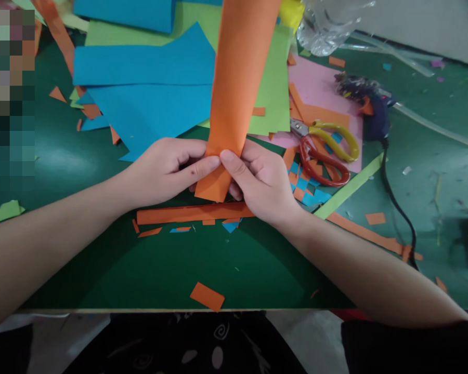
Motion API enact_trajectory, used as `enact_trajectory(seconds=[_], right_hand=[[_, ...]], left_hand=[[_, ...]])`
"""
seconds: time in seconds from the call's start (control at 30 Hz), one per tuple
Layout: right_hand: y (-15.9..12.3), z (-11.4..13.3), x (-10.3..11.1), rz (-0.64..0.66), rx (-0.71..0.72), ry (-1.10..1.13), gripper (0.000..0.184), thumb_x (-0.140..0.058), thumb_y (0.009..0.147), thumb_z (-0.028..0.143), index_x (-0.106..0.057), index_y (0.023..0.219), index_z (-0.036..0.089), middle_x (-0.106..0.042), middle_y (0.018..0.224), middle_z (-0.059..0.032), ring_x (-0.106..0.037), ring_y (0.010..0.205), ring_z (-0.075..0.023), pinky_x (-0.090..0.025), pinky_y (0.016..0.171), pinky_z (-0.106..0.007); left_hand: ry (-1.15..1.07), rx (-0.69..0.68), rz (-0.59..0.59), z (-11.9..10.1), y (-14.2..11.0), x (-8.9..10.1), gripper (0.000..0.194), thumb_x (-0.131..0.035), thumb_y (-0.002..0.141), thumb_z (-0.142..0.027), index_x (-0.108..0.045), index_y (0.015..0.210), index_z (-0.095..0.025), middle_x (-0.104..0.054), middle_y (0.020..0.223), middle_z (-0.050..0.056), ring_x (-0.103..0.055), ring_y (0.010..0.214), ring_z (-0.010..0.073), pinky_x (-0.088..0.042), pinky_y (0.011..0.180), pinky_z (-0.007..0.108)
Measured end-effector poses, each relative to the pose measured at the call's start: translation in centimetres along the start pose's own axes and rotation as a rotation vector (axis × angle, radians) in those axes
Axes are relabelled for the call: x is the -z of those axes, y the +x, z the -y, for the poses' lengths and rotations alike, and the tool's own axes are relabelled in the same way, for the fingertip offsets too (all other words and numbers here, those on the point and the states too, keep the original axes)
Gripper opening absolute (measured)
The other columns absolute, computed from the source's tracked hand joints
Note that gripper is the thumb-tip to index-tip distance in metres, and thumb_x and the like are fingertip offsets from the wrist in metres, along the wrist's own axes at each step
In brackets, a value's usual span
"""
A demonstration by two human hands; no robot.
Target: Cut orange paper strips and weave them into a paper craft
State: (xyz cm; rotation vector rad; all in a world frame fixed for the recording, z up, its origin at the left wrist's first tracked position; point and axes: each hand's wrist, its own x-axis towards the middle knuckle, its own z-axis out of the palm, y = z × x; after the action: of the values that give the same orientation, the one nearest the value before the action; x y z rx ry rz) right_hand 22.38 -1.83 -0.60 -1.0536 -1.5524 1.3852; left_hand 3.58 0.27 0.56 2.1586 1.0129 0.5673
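A long strip of orange paper (239,72) stands up from my two hands and runs out of the top of the view. My left hand (175,166) pinches its left edge near the lower end, thumb on top. From the other side my right hand (259,174) grips it, the two thumb tips almost meeting. The strip's short lower end sticks out below the thumbs. Fingers behind the paper are partly hidden. Just under the hands lies a folded orange paper strip (187,213) on the green table (156,275).
Blue paper (148,104) and green paper (273,88) lie behind the hands. To the right are scissors (327,150) with red and yellow handles, pink paper (320,78), a dark blue corded tool (377,117) and clear plastic (327,26). Paper scraps (207,296) are scattered about.
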Motion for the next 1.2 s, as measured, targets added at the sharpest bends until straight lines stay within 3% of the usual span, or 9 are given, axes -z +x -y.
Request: enact_trajectory(seconds=[0.27, 0.53, 0.97, 1.2], right_hand=[[0.0, 0.17, 0.2, -0.005, 0.02, -0.019, 0.037, -0.053, 0.093, 0.055, -0.061, 0.092, 0.019, -0.044, 0.06, 0.0056, -0.039, 0.045, -0.0068, -0.033, 0.038, -0.021], [0.18, 0.06, 0.19, -0.074, 0.029, 0.03, 0.031, -0.057, 0.092, 0.053, -0.056, 0.09, 0.022, -0.045, 0.059, 0.0061, -0.04, 0.044, -0.0074, -0.036, 0.038, -0.021], [0.37, 0.02, 0.35, -0.037, -0.028, 0.127, 0.03, -0.062, 0.09, 0.049, -0.054, 0.086, 0.021, -0.044, 0.049, 0.0088, -0.039, 0.039, -0.0067, -0.035, 0.035, -0.02], [0.22, -0.13, 0.25, -0.013, -0.08, 0.144, 0.033, -0.063, 0.087, 0.053, -0.054, 0.091, 0.021, -0.05, 0.059, 0.006, -0.046, 0.046, -0.0085, -0.042, 0.04, -0.022]], left_hand=[[-0.047, 0.007, 0.006, -0.18, 0.28, 0.15, 0.039, -0.042, 0.098, -0.043, -0.063, 0.078, -0.018, -0.061, 0.065, 0.0, -0.052, 0.056, 0.0128, -0.036, 0.05, 0.022], [-0.014, -0.09, 0.064, -0.32, 0.29, 0.12, 0.031, -0.043, 0.095, -0.033, -0.06, 0.074, -0.018, -0.052, 0.055, -0.003, -0.045, 0.046, 0.0109, -0.032, 0.047, 0.023], [-0.024, -0.093, 0.045, -0.46, 0.32, 0.08, 0.031, -0.043, 0.093, -0.031, -0.053, 0.066, -0.018, -0.046, 0.051, -0.005, -0.04, 0.043, 0.0086, -0.029, 0.045, 0.021], [-0.014, -0.067, 0.056, -0.42, 0.37, 0.05, 0.033, -0.044, 0.095, -0.033, -0.053, 0.067, -0.017, -0.047, 0.053, -0.004, -0.041, 0.046, 0.0088, -0.029, 0.046, 0.021]])
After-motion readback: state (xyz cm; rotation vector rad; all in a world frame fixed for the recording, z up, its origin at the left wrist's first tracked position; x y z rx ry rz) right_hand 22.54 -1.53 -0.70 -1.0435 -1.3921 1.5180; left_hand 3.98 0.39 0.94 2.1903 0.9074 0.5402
